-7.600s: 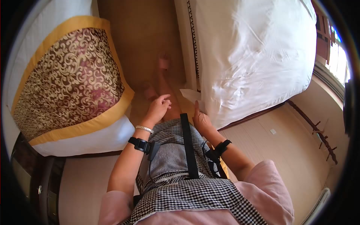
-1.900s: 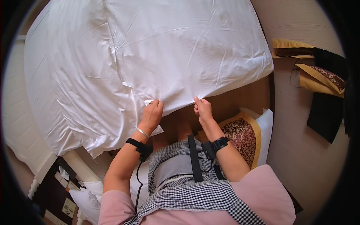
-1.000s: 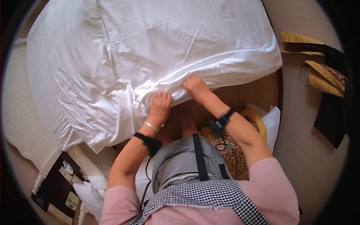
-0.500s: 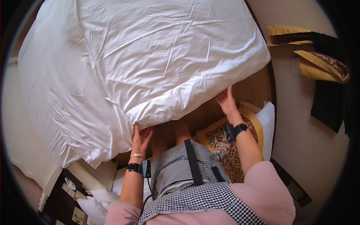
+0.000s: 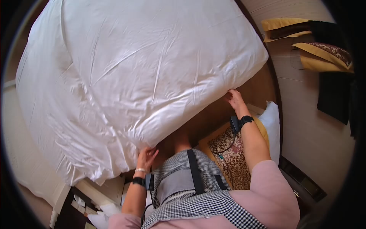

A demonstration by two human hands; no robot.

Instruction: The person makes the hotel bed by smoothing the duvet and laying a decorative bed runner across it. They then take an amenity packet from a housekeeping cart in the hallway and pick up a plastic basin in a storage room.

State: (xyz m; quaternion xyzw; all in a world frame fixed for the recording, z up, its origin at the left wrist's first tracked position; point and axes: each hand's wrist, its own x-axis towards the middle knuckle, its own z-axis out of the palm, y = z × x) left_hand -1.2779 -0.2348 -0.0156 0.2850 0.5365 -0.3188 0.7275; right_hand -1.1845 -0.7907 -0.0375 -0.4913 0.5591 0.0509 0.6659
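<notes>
A large white duvet (image 5: 152, 68), creased along its near side, covers the bed in front of me. My left hand (image 5: 146, 157) is at its near-left edge, with the fabric caught at the thumb and the other fingers partly apart below. Further right, my right hand (image 5: 235, 98) has its fingers curled against the duvet's near edge, the tips partly hidden by the cloth. Both wrists wear a black strap with a small device.
Behind my right arm lies a brown patterned cushion (image 5: 232, 152) with a gold border, beside a white pillow (image 5: 271, 122). Gold-and-black cloths (image 5: 324, 57) lie at the right. A white headboard (image 5: 30, 152) stands at the left. Dark wood (image 5: 206, 118) shows under the duvet.
The duvet's near-left edge has come towards me with my left hand. My right hand, spread before, has closed in on the edge. The view has shifted slightly.
</notes>
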